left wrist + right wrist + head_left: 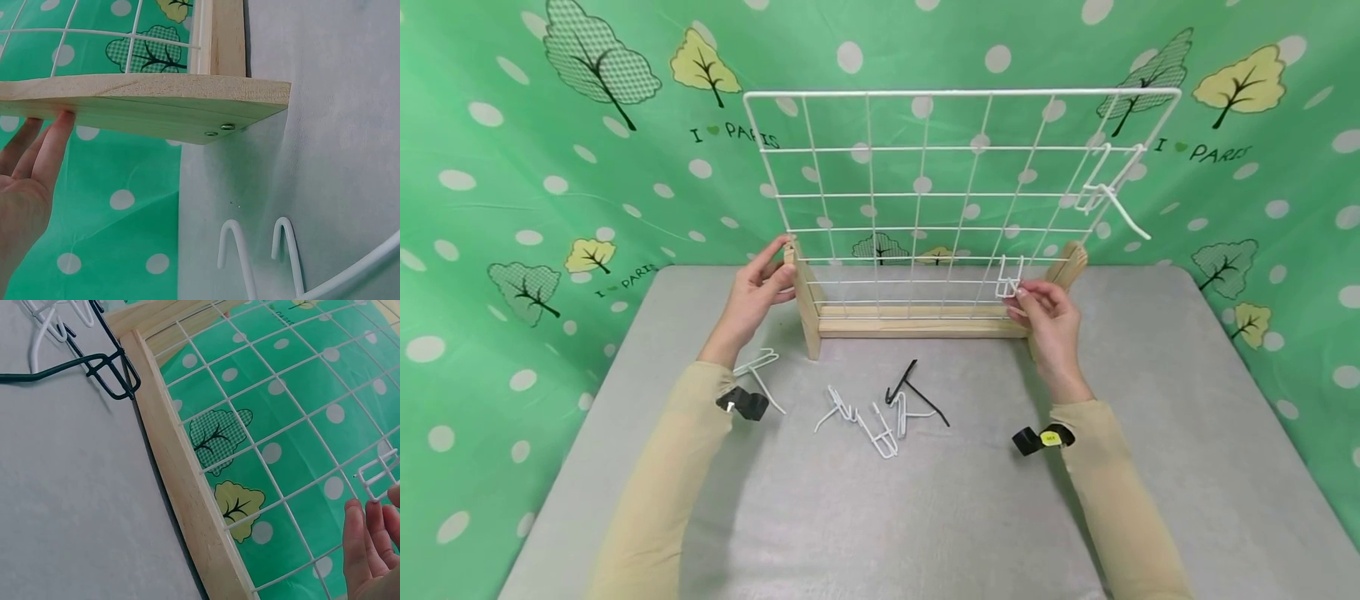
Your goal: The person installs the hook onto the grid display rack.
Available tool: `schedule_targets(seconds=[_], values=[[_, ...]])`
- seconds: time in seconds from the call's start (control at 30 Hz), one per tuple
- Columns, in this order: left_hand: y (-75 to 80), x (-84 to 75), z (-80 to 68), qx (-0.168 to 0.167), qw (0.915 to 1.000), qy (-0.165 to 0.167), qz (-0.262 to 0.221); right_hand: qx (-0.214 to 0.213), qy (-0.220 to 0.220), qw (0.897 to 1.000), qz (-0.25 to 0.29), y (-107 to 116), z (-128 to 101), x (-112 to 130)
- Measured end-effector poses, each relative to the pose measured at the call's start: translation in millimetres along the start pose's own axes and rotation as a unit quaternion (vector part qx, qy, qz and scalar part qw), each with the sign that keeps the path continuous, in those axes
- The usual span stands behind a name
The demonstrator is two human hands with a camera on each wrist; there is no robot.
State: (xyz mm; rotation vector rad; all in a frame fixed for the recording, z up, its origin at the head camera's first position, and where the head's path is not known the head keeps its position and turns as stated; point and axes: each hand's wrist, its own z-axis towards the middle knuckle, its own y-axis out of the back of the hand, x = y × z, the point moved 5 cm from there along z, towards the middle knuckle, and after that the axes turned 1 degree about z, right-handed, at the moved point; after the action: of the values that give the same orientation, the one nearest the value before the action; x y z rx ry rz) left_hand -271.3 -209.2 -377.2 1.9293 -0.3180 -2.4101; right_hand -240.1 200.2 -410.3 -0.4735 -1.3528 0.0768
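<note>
A white wire grid panel (925, 196) stands upright in a wooden stand (917, 321) at the back of the grey table. My left hand (784, 268) holds the stand's left post (805, 300) between thumb and fingers; in the left wrist view its fingertips (56, 128) touch the wood (144, 103). My right hand (1018, 296) pinches a small white hook (1009, 279) against the grid's lower right wires. The right wrist view shows that hook (378, 475) just above my fingers (365, 544). A second white hook (1108, 196) hangs at the grid's upper right.
Loose hooks lie on the table (1150, 467) in front of the stand: a white one (760, 371) by my left wrist, a white cluster (861, 417) in the middle, and a black one (917, 392). A green patterned cloth (512, 208) surrounds the table.
</note>
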Motion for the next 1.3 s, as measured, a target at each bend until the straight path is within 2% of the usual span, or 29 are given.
schedule_targets(seconds=[0.27,0.47,1.0,1.3], values=[[0.3,0.4,-1.1,0.002,1.0,0.004,0.003,0.007,-0.016,1.0,-0.012,6,-3,-7],[0.3,-0.2,-1.7,0.0,1.0,0.004,0.005,0.011,-0.011,1.0,-0.02,9,-5,-10],[-0.2,0.4,-0.9,0.002,0.9999,0.003,-0.014,0.071,-0.052,0.995,-0.046,5,-17,-25],[-1.7,-0.2,-1.3,0.002,0.9993,0.01,-0.036,0.114,-0.06,0.987,-0.098,-4,-20,-32]])
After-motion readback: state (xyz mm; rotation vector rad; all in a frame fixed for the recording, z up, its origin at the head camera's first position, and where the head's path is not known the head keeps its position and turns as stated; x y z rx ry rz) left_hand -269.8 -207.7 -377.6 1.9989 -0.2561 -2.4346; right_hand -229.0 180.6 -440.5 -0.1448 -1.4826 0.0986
